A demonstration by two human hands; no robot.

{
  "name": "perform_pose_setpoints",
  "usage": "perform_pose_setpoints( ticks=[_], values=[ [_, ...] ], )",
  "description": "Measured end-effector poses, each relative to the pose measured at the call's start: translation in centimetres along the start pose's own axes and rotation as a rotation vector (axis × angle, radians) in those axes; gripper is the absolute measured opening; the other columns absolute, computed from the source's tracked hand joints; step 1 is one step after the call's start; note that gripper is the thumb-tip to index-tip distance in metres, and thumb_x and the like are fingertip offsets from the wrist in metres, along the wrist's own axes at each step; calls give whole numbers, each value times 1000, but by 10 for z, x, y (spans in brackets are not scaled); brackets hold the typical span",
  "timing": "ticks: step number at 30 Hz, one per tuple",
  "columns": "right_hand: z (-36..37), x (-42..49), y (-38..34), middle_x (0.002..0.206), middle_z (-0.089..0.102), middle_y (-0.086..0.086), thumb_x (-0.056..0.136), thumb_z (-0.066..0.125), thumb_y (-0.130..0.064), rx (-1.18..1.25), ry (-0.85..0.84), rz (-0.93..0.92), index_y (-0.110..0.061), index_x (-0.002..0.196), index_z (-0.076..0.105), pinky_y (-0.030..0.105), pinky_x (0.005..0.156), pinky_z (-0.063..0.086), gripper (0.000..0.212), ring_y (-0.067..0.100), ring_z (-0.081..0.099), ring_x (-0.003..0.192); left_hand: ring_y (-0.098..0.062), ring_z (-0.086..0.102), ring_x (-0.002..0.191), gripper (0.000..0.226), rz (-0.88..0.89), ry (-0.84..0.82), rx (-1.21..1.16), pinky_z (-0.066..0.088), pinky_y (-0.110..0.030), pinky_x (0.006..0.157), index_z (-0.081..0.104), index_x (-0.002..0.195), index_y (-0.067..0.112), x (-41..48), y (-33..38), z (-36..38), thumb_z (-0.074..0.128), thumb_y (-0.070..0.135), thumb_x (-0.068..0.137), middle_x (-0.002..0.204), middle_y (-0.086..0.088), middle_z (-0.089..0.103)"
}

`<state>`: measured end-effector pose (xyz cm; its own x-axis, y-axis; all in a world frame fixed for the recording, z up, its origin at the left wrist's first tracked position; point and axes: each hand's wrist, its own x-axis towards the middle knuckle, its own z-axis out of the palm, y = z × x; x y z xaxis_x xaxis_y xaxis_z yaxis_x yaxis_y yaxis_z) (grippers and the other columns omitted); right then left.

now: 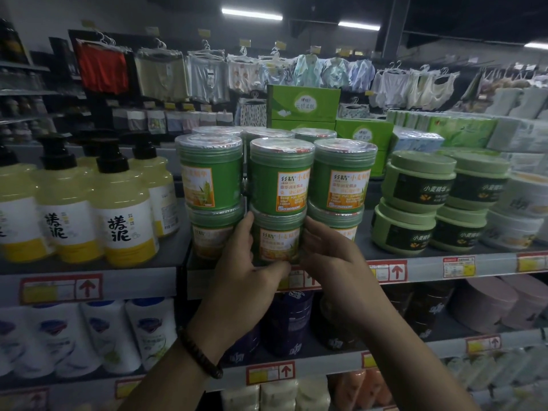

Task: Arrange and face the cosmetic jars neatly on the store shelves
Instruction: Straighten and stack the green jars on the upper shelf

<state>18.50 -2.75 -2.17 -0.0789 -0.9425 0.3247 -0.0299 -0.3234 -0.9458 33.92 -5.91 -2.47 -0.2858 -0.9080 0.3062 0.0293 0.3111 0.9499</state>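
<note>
Left hand (246, 262), right hand (329, 256) grasp lower middle jar (277, 240), fingers (249, 229) curled round it. Twist slowly, label forward; upper jar (280, 176) atop may topple.

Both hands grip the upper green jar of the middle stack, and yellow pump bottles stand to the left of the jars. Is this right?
Not quite. In the head view, the left hand and right hand grip the lower green jar of the middle stack, not the upper green jar resting on it. The yellow pump bottles do stand to the left.
</note>
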Motion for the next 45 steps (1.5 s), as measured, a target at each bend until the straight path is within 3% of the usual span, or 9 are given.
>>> perform_pose_setpoints(
  ticks=[5, 8, 12, 24, 30, 35, 38, 41, 45],
  values=[
    [-3, -5, -13, 114, 82, -2, 92, 61, 5, -232, 156, 13, -26, 132, 67, 39, 96, 63, 51, 13, 78, 108, 40, 48, 91, 65, 20, -26, 100, 39, 8, 74, 41, 114, 58, -7, 11, -10, 69, 1, 97, 87, 65, 50],
    [-4, 1, -20, 101, 82, -4, 79, 64, -23, -366, 239, 3, -38, 132, 64, 54, 94, 62, 55, 17, 78, 99, 38, 45, 106, 74, 50, 0, 215, 37, 7, 88, 32, 128, 66, -8, 12, -14, 74, 14, 96, 110, 60, 50],
    [-7, 11, -30, 95, 79, 13, 86, 72, -18, -396, 221, 19, -31, 155, 52, 63, 91, 59, 72, 36, 76, 94, 2, 39, 144, 89, 82, 7, 293, 37, -34, 123, 20, 159, 56, -7, 13, -17, 77, 33, 94, 156, 21, 37],
    [-5, 20, -35, 98, 80, 22, 85, 64, -12, -339, 70, 97, -33, 138, 67, 71, 90, 57, 57, 48, 74, 99, -15, 38, 149, 98, 52, -38, 364, 38, -48, 123, 4, 164, 53, 4, 7, -13, 72, 35, 97, 157, 16, 26],
    [-10, 21, -31, 98, 81, 16, 79, 64, -21, -331, 63, 78, -34, 141, 66, 63, 98, 59, 64, 34, 77, 102, -16, 46, 145, 108, 20, -29, 352, 41, -45, 121, 0, 164, 55, 6, 8, -10, 70, 45, 82, 149, 17, 29],
    [-9, 19, -33, 99, 83, 8, 96, 57, 0, -330, 73, 83, -27, 160, 50, 51, 98, 63, 69, 25, 79, 99, 8, 65, 107, 102, -17, -5, 280, 52, -7, 88, 10, 167, 46, 8, 12, -11, 75, 16, 94, 154, 7, 35],
    [-10, 18, -32, 100, 83, 9, 98, 52, 9, -316, 91, 98, -25, 163, 45, 54, 100, 61, 74, 27, 79, 101, -3, 62, 119, 95, -19, -4, 312, 47, -2, 84, 13, 163, 50, 7, 17, -12, 70, 11, 97, 156, 10, 32],
    [-9, 16, -31, 101, 83, 5, 92, 55, 2, -303, 84, 105, -24, 167, 39, 56, 103, 60, 80, 24, 79, 105, -21, 52, 139, 95, -19, -9, 369, 44, -32, 118, 9, 162, 53, 7, 17, -13, 69, 15, 98, 155, 12, 30],
    [-8, 13, -30, 101, 83, 6, 94, 54, 9, -270, 75, 94, -24, 168, 37, 52, 103, 61, 82, 21, 79, 105, -26, 47, 143, 100, -20, -14, 434, 41, -47, 120, -1, 164, 50, 10, 16, -12, 68, 17, 98, 162, 9, 25]
  ],
)
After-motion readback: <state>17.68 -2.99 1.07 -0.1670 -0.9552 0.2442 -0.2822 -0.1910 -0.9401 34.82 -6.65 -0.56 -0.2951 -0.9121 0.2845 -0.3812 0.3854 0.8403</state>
